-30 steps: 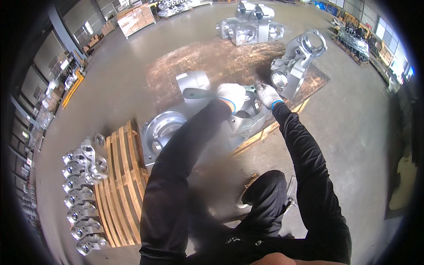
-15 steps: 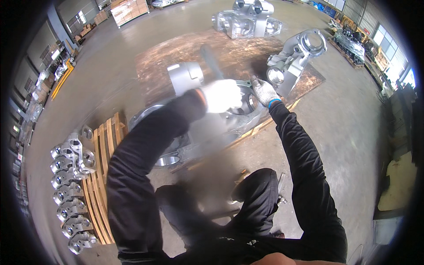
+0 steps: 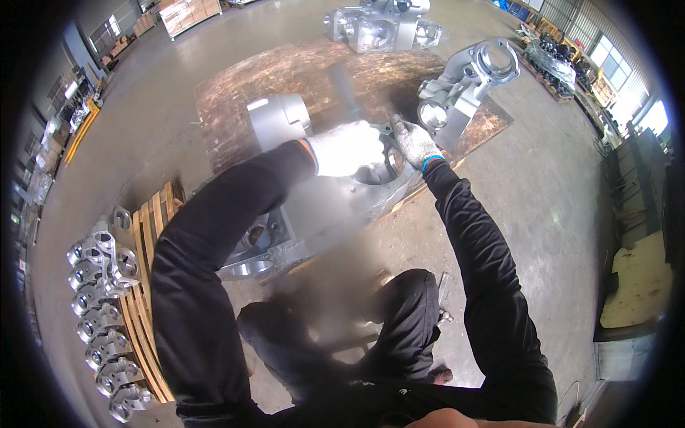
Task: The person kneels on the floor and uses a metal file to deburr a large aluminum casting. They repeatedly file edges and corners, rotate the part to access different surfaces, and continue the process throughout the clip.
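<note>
A large silver metal casting [image 3: 321,207] with round bores lies in front of me, partly wrapped in clear plastic. My left hand [image 3: 346,150], in a white glove, is closed above its right part; whatever its fingers hold is hidden. A blurred grey strip [image 3: 344,89] extends beyond that hand, and I cannot tell whether the two are joined. Beside it, my right hand [image 3: 416,145], in a white glove with a blue cuff, grips the casting's flange next to an open bore [image 3: 394,161]. A silver cylindrical part [image 3: 278,120] stands beyond my left wrist.
A brown board [image 3: 242,93] lies under the castings. Another silver casting [image 3: 464,93] stands at right, and plastic-wrapped castings [image 3: 382,30] at the far side. Several smaller castings [image 3: 107,314] line a wooden pallet [image 3: 146,285] at left. My knees are close to the work.
The view has shifted slightly, so the surroundings sit a little farther left and higher. Both hands stay at the casting, and my left hand looks less blurred.
</note>
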A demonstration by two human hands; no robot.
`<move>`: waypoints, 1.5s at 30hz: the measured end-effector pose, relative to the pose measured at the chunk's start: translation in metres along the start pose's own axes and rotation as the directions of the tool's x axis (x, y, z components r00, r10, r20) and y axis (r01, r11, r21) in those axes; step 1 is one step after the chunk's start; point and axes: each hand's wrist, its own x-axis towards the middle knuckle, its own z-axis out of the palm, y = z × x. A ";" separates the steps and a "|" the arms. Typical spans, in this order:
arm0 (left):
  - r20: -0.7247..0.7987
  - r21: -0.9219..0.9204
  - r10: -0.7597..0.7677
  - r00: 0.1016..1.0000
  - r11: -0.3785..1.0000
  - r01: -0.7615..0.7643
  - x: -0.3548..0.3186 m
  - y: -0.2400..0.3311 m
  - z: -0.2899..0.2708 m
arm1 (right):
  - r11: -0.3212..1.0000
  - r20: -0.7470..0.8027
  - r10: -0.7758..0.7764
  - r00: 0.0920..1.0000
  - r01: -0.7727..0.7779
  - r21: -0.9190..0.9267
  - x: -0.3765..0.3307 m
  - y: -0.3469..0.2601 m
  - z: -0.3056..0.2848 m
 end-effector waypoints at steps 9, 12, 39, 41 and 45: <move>-0.113 0.192 -0.491 0.864 0.842 0.504 0.049 0.022 0.006 | 0.990 -0.358 0.116 0.926 -0.078 0.119 -0.003 -0.001 0.003; -0.077 0.294 -0.531 0.844 0.797 0.528 0.031 0.033 -0.024 | 0.955 -0.712 -0.041 0.701 0.238 0.179 -0.024 -0.020 0.001; -0.473 0.078 -0.735 0.486 0.515 0.854 -0.254 0.149 -0.033 | 0.940 -0.346 -0.333 0.877 0.339 -0.042 -0.242 -0.076 0.069; -0.494 0.056 -0.720 0.487 0.533 0.844 -0.251 0.149 -0.035 | 0.956 -0.286 -0.294 0.912 0.273 -0.111 -0.220 -0.091 0.065; -0.466 0.036 -0.746 0.476 0.522 0.852 -0.249 0.151 -0.039 | 0.899 -0.328 -0.404 0.854 0.436 0.028 -0.215 -0.103 0.059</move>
